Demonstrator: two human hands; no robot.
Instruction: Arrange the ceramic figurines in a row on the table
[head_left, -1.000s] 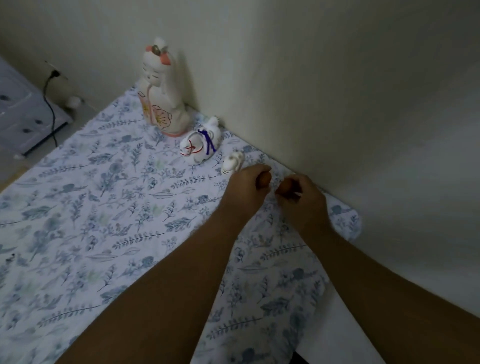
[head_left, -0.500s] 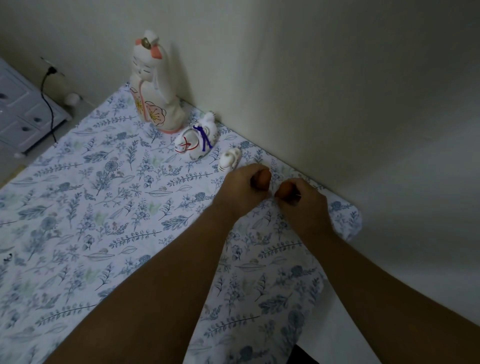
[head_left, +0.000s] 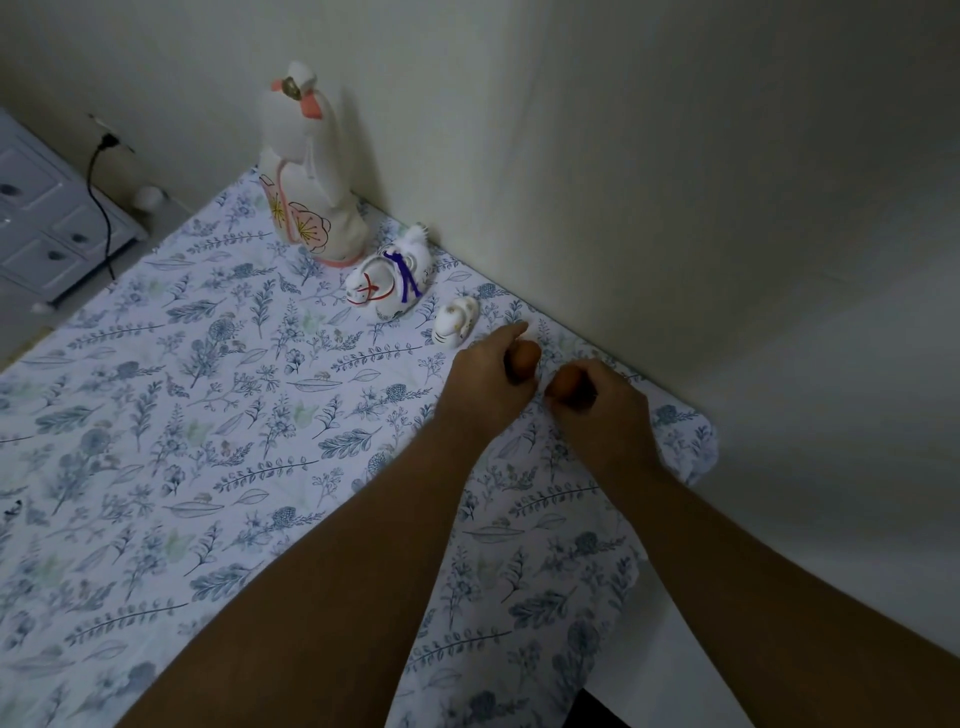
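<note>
Three white ceramic figurines stand in a line along the wall on the floral tablecloth (head_left: 208, 415): a tall cat figurine with pink flowers (head_left: 306, 171), a horse figurine with red and purple ribbons (head_left: 387, 286), and a tiny white figurine (head_left: 454, 322). Just right of the tiny one, my left hand (head_left: 488, 384) is closed around a small orange-brown figurine (head_left: 527, 356). My right hand (head_left: 597, 410) grips a second small orange-brown figurine (head_left: 563, 382). Both pieces are mostly hidden by my fingers and sit low at the cloth.
The wall (head_left: 675, 182) runs directly behind the row. The table's right corner (head_left: 701, 441) lies just beyond my right hand. A white drawer cabinet (head_left: 47, 223) and a black cable (head_left: 101, 208) from a wall socket are at the far left, off the table.
My hands have stayed almost in place, holding the two orange-brown pieces side by side. The view has shifted slightly, so the row of figurines appears a little further left.
</note>
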